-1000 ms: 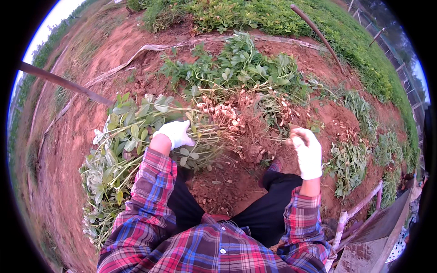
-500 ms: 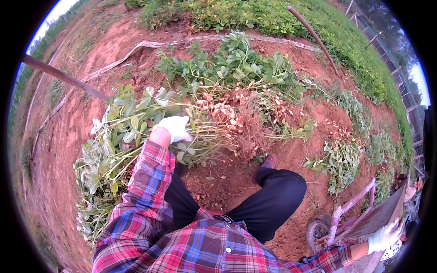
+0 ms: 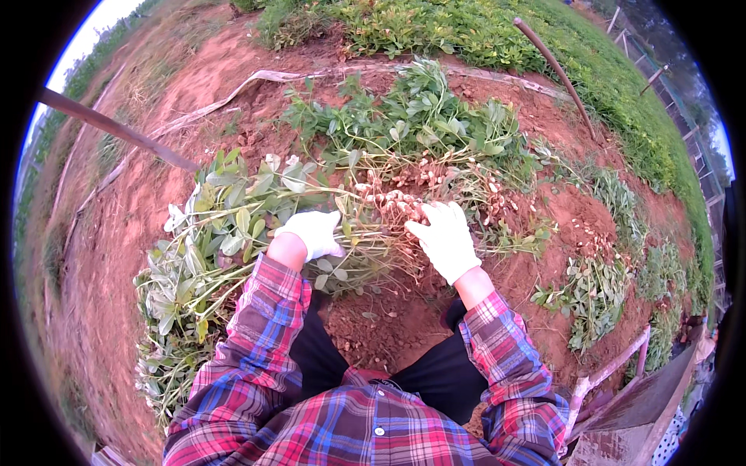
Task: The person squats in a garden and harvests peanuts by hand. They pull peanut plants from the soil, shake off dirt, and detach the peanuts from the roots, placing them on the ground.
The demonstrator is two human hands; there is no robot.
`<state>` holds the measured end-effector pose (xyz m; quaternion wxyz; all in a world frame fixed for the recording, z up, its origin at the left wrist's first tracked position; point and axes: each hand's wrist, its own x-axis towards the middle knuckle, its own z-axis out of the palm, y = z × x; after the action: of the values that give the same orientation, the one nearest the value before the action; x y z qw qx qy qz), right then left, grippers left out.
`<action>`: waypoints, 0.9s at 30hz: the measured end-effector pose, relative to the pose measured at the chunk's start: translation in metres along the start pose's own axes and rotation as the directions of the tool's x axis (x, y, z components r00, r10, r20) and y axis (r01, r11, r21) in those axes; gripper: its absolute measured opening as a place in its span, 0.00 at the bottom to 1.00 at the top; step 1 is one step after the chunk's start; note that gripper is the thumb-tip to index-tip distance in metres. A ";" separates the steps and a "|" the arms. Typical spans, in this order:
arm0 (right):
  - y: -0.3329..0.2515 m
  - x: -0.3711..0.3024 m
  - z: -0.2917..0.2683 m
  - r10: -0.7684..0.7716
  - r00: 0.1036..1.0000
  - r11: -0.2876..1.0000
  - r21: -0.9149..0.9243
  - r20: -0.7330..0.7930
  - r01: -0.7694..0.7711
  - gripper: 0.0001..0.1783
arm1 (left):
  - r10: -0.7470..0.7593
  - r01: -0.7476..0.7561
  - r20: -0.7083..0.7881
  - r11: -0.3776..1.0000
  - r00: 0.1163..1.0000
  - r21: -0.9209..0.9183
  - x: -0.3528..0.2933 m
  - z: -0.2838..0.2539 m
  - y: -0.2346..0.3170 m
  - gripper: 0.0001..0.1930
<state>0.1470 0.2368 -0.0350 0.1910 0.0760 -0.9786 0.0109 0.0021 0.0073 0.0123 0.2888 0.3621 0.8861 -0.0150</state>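
Observation:
My left hand [image 3: 312,234], in a white glove, is closed round the stems of a bundle of uprooted peanut plants [image 3: 233,203]. Their leaves spread to the left and the roots point right. At the root end, my white-gloved right hand [image 3: 445,241] has its thumb and fingers curled at a cluster of pale peanuts [image 3: 396,205]; the fingertips are partly hidden among the pods. Just beyond both hands lies another heap of peanut plants [image 3: 420,116] with soil-covered pods at its near side.
A wheelbarrow [image 3: 637,412] with a pinkish frame stands at lower right. More pulled plants [image 3: 594,299] lie on the red soil to the right. One wooden stake [image 3: 116,128] leans at left, another stake [image 3: 556,74] at far right. A pale strip [image 3: 264,76] crosses the ground behind.
My right hand has come from beside the wheelbarrow at lower right to the peanuts in front of me. My left hand keeps its grip on the stems. The view has shifted slightly.

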 end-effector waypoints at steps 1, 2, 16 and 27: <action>0.000 0.001 0.003 -0.004 1.000 1.000 0.016 -0.002 0.004 0.13 | -0.003 0.003 0.009 1.000 1.000 0.002 -0.001 0.002 -0.001 0.39; 0.002 0.003 0.005 -0.005 1.000 1.000 0.031 -0.005 0.005 0.12 | 0.008 -0.007 -0.022 1.000 1.000 0.006 -0.002 0.004 -0.003 0.38; -0.006 0.003 -0.021 0.108 0.993 0.985 -0.141 0.049 -0.100 0.04 | -0.023 0.020 -0.058 0.999 0.998 -0.049 -0.001 0.003 -0.006 0.32; 0.019 -0.156 -0.237 0.707 0.333 0.702 0.567 -0.624 -0.430 0.19 | -0.031 0.029 -0.032 0.999 0.999 -0.038 0.001 0.006 -0.012 0.35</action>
<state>0.3751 0.2897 0.1260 0.5839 -0.2619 -0.7232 0.2599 -0.0036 -0.0021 0.0048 0.2808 0.3435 0.8962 0.0034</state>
